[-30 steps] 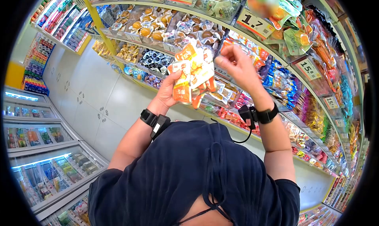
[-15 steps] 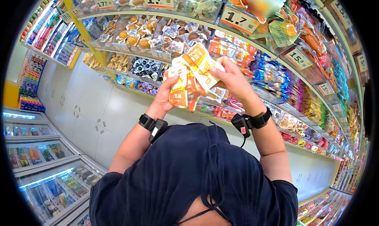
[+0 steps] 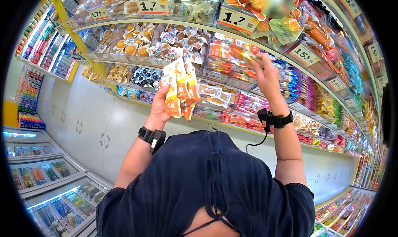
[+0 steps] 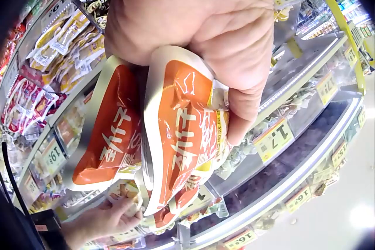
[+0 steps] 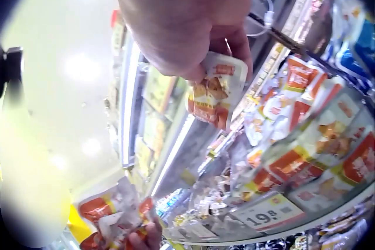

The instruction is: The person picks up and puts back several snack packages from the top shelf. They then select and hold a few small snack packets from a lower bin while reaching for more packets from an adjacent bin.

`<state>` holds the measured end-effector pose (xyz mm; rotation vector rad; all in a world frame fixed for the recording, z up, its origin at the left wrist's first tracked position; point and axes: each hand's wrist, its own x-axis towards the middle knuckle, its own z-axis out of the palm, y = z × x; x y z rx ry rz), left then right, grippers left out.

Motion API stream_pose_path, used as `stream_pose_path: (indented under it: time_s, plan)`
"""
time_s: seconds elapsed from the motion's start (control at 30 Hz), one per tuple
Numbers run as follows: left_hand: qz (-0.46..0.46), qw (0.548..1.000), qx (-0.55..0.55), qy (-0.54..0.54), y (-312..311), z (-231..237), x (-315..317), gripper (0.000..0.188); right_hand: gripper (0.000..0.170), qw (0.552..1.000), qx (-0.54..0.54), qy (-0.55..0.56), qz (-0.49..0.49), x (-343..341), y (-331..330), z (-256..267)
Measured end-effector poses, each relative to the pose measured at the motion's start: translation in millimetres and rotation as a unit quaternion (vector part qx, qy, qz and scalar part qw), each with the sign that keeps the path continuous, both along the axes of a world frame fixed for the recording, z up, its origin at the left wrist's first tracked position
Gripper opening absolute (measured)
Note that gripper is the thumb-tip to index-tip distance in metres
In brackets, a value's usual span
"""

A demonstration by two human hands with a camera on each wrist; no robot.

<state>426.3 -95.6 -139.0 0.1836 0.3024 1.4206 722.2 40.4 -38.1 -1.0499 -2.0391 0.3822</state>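
My left hand [image 3: 159,105] grips a fanned bunch of orange-and-white snack packets [image 3: 177,90] in front of the shelves. In the left wrist view, large orange panels with white lettering face the camera, and the thumb and fingers clasp the upper ends of the packets. Farther right, my right hand [image 3: 268,77] is raised by a bin of similar orange packets [image 3: 222,51]. Between its thumb and fingers it pinches one small snack packet [image 5: 217,90] with a food picture, held over the bin in the right wrist view.
A price tag reading 19.8 [image 5: 269,215] fronts the bin of orange packets. Blue packets [image 3: 289,77] lie to its right, and wrapped brown eggs [image 3: 182,40] to its left. Glass-topped freezers [image 3: 58,204] stand at the left along the tiled floor [image 3: 89,125].
Half a second ago my right hand held a packet at the left hand's bunch; now it is away to the right, at the bin, with one packet. The left hand still grips the bunch.
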Motion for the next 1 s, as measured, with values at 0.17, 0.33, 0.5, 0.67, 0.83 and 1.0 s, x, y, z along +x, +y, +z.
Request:
stream_pose_path:
  time_s: [0.17, 0.33, 0.5, 0.67, 0.83, 1.0]
  plan:
    - [0.010, 1.000, 0.000, -0.001, -2, 3, 1, 0.051, 0.022, 0.995, 0.037, -0.054, -0.078, 25, 38, -41]
    - [0.007, 1.000, 0.002, 0.003, -3, 4, 2, 0.051, 0.028, 0.998, -0.046, -0.050, -0.007, 33, 69, -57]
    - [0.017, 1.000, -0.005, 0.017, -5, 5, 3, 0.051, 0.023, 0.993, -0.049, -0.096, 0.040, 39, 86, -62]
    - [0.015, 0.999, -0.003, 0.029, -5, 8, 7, 0.051, 0.019, 0.989, -0.083, -0.123, -0.018, 36, 91, -66]
    - [0.015, 1.000, 0.007, 0.027, -6, 13, 10, 0.052, 0.012, 0.929, 0.101, -0.346, -0.084, 28, 81, -67]
    - [0.009, 0.999, 0.013, 0.028, -7, 18, 13, 0.052, 0.012, 0.883, 0.121, -0.440, -0.111, 19, 77, -56]
